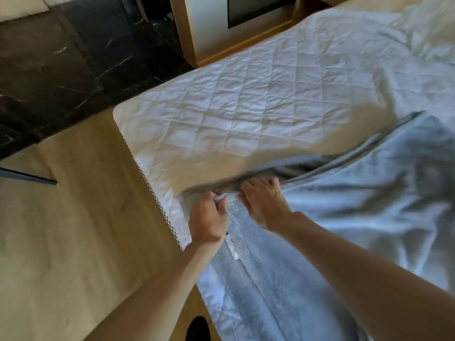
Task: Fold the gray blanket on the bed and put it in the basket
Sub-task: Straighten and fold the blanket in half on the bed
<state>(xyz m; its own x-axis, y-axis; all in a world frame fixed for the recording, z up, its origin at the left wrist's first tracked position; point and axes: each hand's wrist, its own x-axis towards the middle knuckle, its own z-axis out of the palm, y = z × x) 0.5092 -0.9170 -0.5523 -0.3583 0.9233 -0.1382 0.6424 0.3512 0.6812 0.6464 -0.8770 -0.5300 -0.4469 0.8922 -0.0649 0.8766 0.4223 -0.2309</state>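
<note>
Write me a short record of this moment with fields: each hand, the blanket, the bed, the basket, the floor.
left hand: grips the edge of the gray blanket, fingers curled
right hand: grips the same edge, close beside the left one
gray blanket: rumpled, lying on the near right part of the bed
bed: white quilted cover, uncovered on the far left part
basket: not in view
floor: light wood beside the bed

Your soft gray blanket (357, 205) lies over the right part of the quilted white bed (246, 99). Your left hand (209, 217) and right hand (263, 205) sit side by side near the bed's left edge, both gripping the blanket's border. The pale wooden floor (73, 230) lies left of the bed. A wood-framed cabinet (209, 33) stands beyond its far end.
</note>
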